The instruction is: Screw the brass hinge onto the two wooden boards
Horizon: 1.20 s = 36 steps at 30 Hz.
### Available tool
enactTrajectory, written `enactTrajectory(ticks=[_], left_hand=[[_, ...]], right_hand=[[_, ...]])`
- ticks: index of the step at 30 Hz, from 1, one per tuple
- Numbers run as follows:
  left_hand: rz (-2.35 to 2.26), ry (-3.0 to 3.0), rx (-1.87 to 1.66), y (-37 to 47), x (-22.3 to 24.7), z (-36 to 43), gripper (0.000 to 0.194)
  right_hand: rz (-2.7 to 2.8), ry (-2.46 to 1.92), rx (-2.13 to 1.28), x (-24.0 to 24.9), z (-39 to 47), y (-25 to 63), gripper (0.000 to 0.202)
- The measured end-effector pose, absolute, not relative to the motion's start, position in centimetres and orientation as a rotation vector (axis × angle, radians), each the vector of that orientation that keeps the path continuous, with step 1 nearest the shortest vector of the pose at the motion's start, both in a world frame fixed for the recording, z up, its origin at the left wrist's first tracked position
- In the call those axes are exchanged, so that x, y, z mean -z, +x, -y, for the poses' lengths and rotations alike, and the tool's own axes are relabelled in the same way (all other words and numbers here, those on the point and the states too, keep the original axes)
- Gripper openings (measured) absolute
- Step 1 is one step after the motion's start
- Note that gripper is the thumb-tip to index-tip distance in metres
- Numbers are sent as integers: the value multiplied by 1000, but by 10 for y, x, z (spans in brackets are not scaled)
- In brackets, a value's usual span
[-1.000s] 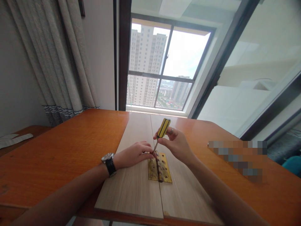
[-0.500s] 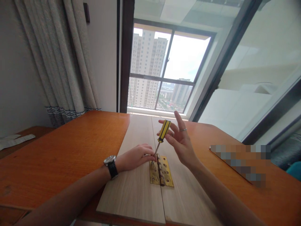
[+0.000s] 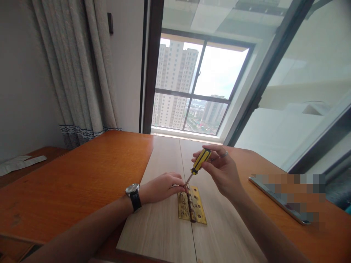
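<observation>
My right hand [image 3: 222, 171] grips a screwdriver [image 3: 201, 160] by its yellow and black handle. Its metal shaft slants down and left to the fingertips of my left hand [image 3: 170, 186]. Those fingers are pinched together at the screwdriver's tip, above the upper end of a brass hinge [image 3: 201, 208]; whatever they hold is hidden. The hinge lies opened flat across the seam between a left wooden board [image 3: 153, 226] and a right wooden board [image 3: 219, 233]. Screw holes show in its right leaf, and the left leaf looks scratched or marked.
Both boards rest on an orange-brown wooden table [image 3: 117, 157]. To the right lies a flat dark object with a metallic edge [image 3: 276, 199], its surface blurred out. A grey curtain [image 3: 79, 73] hangs at the left, and a window [image 3: 192, 80] stands beyond the table.
The screwdriver now leans further to the right. My right hand's fingers, spread before, have closed round its handle. The view has shifted slightly; my left hand stays at the tip.
</observation>
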State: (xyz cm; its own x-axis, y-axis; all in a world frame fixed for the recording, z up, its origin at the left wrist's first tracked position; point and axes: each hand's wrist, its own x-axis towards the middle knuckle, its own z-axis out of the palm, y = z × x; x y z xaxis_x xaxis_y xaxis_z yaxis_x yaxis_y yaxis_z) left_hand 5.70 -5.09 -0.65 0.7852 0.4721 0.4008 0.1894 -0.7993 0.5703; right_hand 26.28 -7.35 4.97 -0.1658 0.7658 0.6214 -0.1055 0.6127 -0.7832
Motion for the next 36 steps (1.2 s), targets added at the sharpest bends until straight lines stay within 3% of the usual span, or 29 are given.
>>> enactTrajectory(ticks=[10, 21, 29, 36], left_hand=[[-506, 2447, -717, 58, 11, 49, 26], [-465, 2480, -713, 57, 11, 46, 34], [-469, 2478, -764, 59, 17, 45, 34], [-458, 2528, -771, 60, 18, 45, 31]], right_hand=[[1665, -542, -622, -50, 81, 256, 46], [1929, -643, -288, -55, 77, 275, 31], [2183, -889, -28, -89, 83, 280, 14], [2317, -944, 360, -112, 87, 267, 36]])
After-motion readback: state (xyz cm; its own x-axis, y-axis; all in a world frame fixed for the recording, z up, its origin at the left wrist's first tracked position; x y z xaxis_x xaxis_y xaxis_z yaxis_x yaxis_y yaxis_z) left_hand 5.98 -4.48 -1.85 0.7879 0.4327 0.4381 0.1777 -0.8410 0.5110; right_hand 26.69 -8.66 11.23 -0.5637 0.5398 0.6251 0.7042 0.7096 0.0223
